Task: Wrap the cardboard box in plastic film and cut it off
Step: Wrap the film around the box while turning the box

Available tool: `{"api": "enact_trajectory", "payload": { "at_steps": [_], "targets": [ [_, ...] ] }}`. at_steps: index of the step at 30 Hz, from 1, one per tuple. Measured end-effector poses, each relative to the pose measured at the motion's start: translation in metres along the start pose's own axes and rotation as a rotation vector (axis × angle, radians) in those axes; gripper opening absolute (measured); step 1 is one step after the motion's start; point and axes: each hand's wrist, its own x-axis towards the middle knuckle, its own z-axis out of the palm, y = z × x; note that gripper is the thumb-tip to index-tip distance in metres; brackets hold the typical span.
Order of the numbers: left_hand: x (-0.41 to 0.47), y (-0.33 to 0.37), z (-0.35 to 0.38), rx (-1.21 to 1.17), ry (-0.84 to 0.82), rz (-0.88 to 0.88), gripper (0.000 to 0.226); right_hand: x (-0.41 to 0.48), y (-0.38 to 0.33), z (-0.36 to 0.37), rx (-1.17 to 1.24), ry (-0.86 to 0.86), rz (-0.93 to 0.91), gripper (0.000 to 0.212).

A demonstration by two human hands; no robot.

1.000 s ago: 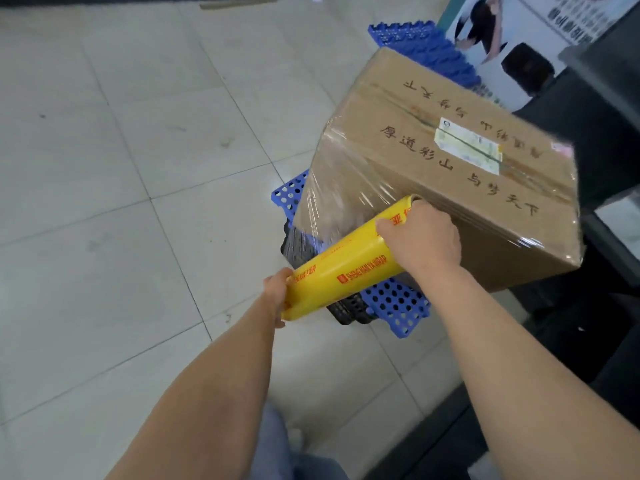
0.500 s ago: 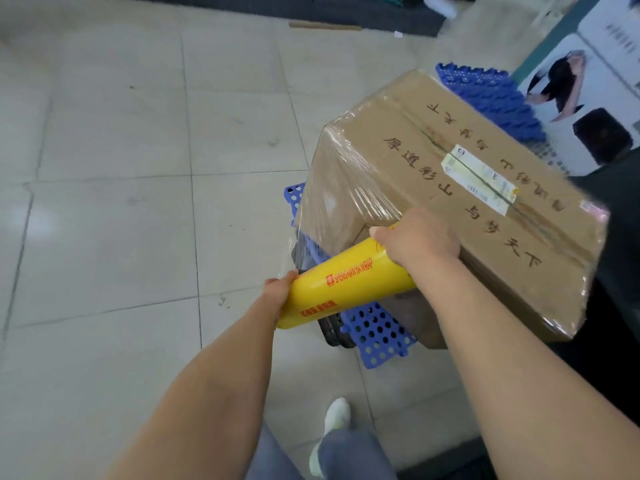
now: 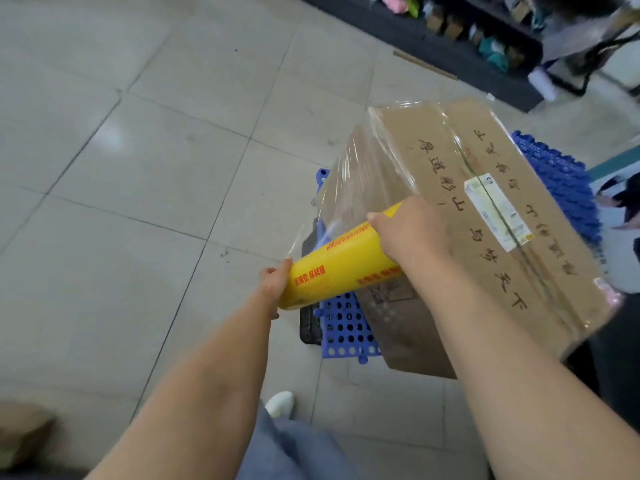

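A large brown cardboard box (image 3: 450, 174) with black characters and a white label stands on a blue perforated plastic pallet (image 3: 341, 330). Clear plastic film (image 3: 349, 188) covers its left side and stretches down to a yellow roll of film (image 3: 341, 266) with red print. My left hand (image 3: 273, 280) grips the roll's near end. My right hand (image 3: 407, 225) grips its far end, against the box's near upper edge. The roll lies tilted, close to the box's left near corner.
Grey floor tiles spread to the left. A second blue pallet (image 3: 561, 181) lies behind the box. A dark low shelf (image 3: 467, 36) with goods runs along the back. My shoe (image 3: 280, 403) and trouser leg show below. Something dark stands at the right.
I have stepped round the box to the left, so its left end and the shelf behind come into view. The roll has moved with my hands along the film-covered side.
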Motion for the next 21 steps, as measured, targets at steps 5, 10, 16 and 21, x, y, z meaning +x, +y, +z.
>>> {"api": "enact_trajectory", "payload": {
  "at_steps": [5,10,16,21],
  "targets": [
    [-0.004,-0.016,0.01,-0.058,-0.045,-0.053,0.062,-0.01,0.006,0.001,-0.069,-0.007,-0.038,0.062],
    [-0.007,-0.022,0.007,-0.145,-0.024,-0.051,0.07,-0.013,0.008,0.002,-0.13,0.017,-0.059,0.048],
    [-0.001,-0.049,0.024,-0.199,-0.062,-0.016,0.065,-0.003,0.003,0.002,-0.17,0.053,-0.205,0.049],
    [-0.002,-0.069,0.052,-0.446,0.042,0.021,0.065,-0.01,0.028,0.002,-0.171,0.047,-0.426,0.052]
  ]
}}
